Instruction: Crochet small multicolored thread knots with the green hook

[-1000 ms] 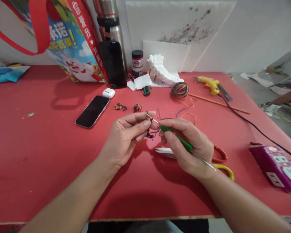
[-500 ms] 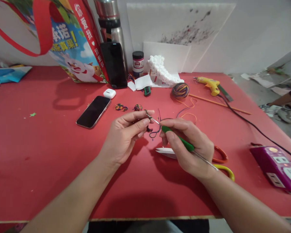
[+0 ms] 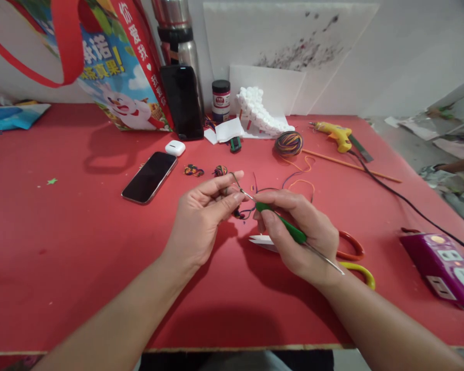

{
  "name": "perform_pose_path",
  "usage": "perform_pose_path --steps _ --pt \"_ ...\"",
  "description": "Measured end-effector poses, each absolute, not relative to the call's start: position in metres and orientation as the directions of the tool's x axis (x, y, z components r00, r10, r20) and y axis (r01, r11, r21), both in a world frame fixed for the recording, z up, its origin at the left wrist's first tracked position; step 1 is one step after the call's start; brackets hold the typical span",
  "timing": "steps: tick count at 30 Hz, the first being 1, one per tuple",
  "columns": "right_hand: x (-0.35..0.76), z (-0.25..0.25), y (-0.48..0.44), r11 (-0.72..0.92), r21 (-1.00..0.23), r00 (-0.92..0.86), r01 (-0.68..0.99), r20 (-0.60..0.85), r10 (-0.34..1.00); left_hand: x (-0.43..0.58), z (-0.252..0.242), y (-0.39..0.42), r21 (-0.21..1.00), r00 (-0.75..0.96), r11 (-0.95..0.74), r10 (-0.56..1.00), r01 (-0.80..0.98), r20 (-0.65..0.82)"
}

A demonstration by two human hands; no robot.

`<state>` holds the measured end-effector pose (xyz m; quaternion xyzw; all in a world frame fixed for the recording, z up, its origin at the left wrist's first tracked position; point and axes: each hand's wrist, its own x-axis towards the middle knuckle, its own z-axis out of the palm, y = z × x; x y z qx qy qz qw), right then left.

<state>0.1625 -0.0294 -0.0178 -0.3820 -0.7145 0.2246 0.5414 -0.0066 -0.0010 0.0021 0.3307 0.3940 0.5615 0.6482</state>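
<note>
My right hand is closed around the green grip of a crochet hook, whose metal shaft points left toward my other hand. Pinched in my left hand is a small piece of dark yarn, with a strand running up over the index finger. The hook's tip meets the yarn at the left fingertips; the exact loop there is too small to make out. Loose purple and orange yarn trails back to a multicoloured yarn ball. Scissors with red and yellow handles lie partly hidden under my right hand.
On the red table lie a phone, a white earbud case, small yarn bits and an orange stick. A yellow glue gun, its cord and a purple box are at right. A gift bag stands behind.
The hook tip has drawn slightly back and down from the left index finger. My left thumb and fingers have shifted a little to the right, and the strand over the index finger now shows longer.
</note>
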Motion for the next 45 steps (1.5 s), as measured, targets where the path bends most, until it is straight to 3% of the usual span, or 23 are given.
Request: perform_pose_path --steps 6,13,24,38,45 --pt "0.157 -0.020 -0.028 0.629 -0.654 -0.144 0.420 0.637 0.758 0.000 0.005 -0.006 0.851 -0.006 0.181 0.977 -0.493 -0.211" --pt "0.153 -0.025 -0.029 0.670 -0.585 -0.180 0.456 0.677 0.714 -0.002 0.010 -0.006 0.747 0.094 0.281 0.955 -0.602 -0.282" --pt "0.164 -0.027 -0.028 0.581 -0.781 -0.117 0.230 0.570 0.813 -0.018 0.014 0.003 0.744 0.187 0.361 0.932 -0.562 -0.310" --pt "0.179 -0.004 -0.024 0.551 -0.825 -0.118 0.127 0.539 0.834 -0.030 0.021 0.009 0.736 0.287 0.434 0.900 -0.520 -0.328" --pt "0.190 -0.003 -0.019 0.436 -0.900 -0.113 0.002 0.434 0.894 -0.034 0.019 0.011 0.711 0.361 0.499 0.863 -0.496 -0.354"
